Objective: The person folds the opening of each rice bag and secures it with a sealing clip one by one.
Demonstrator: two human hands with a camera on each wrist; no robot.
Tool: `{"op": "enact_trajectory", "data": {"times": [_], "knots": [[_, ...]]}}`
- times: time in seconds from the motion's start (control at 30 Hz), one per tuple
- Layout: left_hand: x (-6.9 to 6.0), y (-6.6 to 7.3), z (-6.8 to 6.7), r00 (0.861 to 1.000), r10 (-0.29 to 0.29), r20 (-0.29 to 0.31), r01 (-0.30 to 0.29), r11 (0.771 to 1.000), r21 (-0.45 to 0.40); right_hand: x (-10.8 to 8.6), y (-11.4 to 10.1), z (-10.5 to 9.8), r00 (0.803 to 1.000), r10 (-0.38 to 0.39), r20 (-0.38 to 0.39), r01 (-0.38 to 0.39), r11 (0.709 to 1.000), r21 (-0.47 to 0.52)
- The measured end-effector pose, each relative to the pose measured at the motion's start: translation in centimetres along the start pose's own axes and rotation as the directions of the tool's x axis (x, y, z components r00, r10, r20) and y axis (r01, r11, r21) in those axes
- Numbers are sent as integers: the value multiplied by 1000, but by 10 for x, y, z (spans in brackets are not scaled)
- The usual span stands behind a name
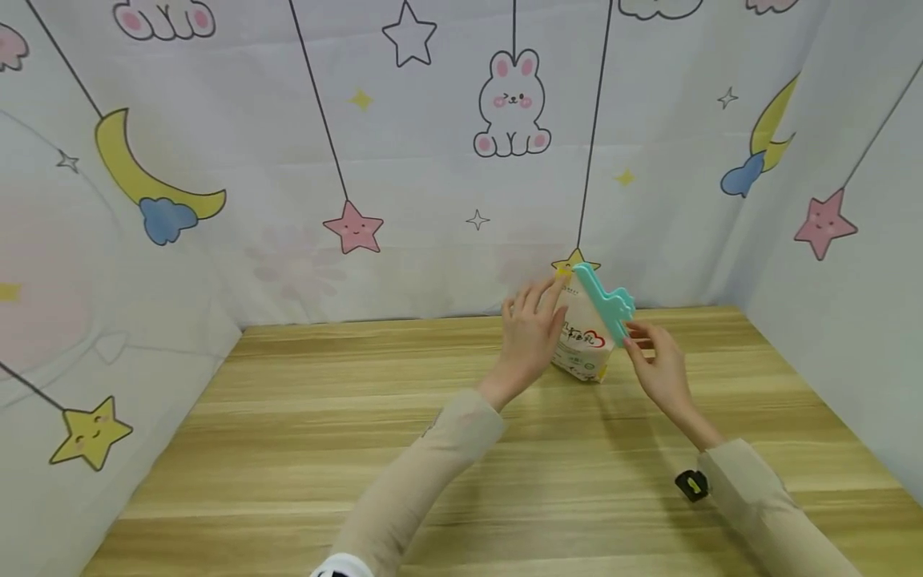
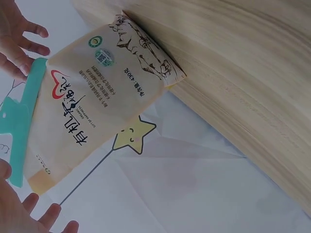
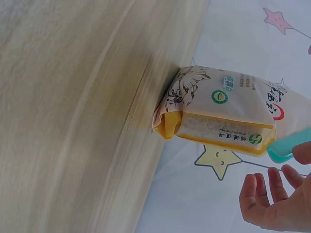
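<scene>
A beige printed food bag (image 1: 579, 320) stands tilted near the back edge of the table. Its front carries red and black lettering, and a side window (image 3: 223, 130) shows pale contents. Across its slanted top lies a teal bag clip (image 1: 602, 300), also plain in the left wrist view (image 2: 26, 121). My right hand (image 1: 659, 369) pinches the lower end of the clip between thumb and fingers. At the bag's upper left corner is my left hand (image 1: 530, 332), fingers spread and mostly straight, beside the clip's other end. Whether its thumb touches the clip is unclear.
The wood-grain table (image 1: 324, 449) runs under both arms. A white curtain (image 1: 433, 160) printed with stars, moons and rabbits hangs right behind it and along the sides. A small black object (image 1: 692, 485) is at the right sleeve cuff.
</scene>
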State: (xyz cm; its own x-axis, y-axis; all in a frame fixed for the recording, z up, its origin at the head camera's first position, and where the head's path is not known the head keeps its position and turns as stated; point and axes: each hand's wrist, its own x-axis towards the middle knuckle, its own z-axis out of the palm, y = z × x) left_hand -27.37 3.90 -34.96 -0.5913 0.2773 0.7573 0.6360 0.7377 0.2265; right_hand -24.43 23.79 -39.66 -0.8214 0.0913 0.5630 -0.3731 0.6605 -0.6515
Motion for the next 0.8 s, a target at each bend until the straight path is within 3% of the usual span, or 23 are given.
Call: {"op": "enact_trajectory", "data": {"times": [0.13,0.3,0.53,0.8], "knots": [[-6,-1,-1,1000,-8,13,8,1000,6,-1,-1,0,1000,-13,-2,13,1000,-6],[-11,-1,-3,996,-22,86,19,999,35,-1,-1,0,1000,-27,-4,27,999,-18],[-14,-1,0,975,-48,215,47,999,12,4,4,0,1000,-23,-15,22,999,-37],[-16,-3,3,960,-63,274,66,998,-2,13,9,0,998,-55,-20,52,994,-97]]}}
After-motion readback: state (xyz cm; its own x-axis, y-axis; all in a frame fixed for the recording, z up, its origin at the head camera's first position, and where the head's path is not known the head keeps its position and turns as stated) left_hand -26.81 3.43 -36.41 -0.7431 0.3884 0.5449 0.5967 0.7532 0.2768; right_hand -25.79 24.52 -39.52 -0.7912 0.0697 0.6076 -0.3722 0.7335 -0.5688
